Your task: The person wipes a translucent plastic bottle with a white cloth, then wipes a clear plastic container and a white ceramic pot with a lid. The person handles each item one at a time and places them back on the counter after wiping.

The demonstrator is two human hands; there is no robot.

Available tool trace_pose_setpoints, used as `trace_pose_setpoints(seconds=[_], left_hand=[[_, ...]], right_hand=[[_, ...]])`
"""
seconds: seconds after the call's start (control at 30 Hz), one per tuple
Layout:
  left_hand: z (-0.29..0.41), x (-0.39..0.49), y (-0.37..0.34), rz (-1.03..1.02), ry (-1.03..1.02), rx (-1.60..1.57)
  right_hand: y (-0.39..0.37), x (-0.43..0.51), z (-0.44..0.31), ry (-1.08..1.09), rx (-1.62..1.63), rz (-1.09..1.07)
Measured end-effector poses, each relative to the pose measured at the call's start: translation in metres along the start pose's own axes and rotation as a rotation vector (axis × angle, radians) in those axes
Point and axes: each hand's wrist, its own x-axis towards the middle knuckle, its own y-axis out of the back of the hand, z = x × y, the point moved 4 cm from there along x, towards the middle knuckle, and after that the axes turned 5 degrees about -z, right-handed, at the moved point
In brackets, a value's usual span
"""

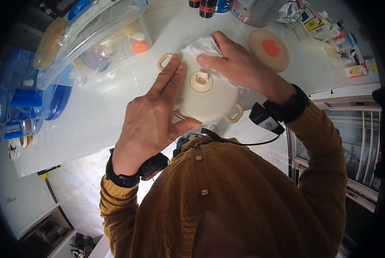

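A round cream two-handled vessel (pixel 208 103) is before me at the table's front edge, a small raised round fitting (pixel 201 80) at the middle of its upper face. One loop handle (pixel 234 113) sticks out at its lower right, another at its upper left. My left hand (pixel 153 109) grips the vessel's left side, fingers laid along it and thumb at the near rim. In my right hand (pixel 237 61) is a crumpled white cloth (pixel 202 46), pressed on the far right part of the vessel. The cloth and hands hide part of its outline.
A beige disc (pixel 255 42) with an orange shape lies right of my right hand. Transparent plastic bins (pixel 108 48) and blue plastic containers (pixel 24 100) crowd the left. Dark bottles (pixel 207 9) and a large canister (pixel 257 13) stand at the back. Small boxes (pixel 323 30) fill the far right.
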Motion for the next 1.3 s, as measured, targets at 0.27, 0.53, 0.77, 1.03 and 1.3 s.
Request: trace_pose_setpoints(seconds=[0.27, 0.53, 0.77, 1.03, 1.3], left_hand=[[-0.001, -0.001, 0.000, -0.004, 0.008, -0.024], [-0.002, -0.003, -0.001, -0.007, 0.029, -0.054], [-0.002, -0.002, -0.002, 0.017, 0.001, -0.020], [-0.001, -0.002, -0.003, 0.004, 0.030, -0.068], [-0.004, -0.003, -0.003, -0.005, 0.061, -0.143]], right_hand=[[0.018, 0.016, 0.016, 0.151, -0.337, 0.266], [-0.001, -0.036, 0.003, 0.358, -0.007, 0.009], [-0.011, -0.043, 0.001, 0.122, 0.388, -0.074], [-0.005, -0.031, -0.003, 0.008, 0.336, -0.033], [-0.007, -0.031, -0.007, -0.024, 0.420, -0.045]])
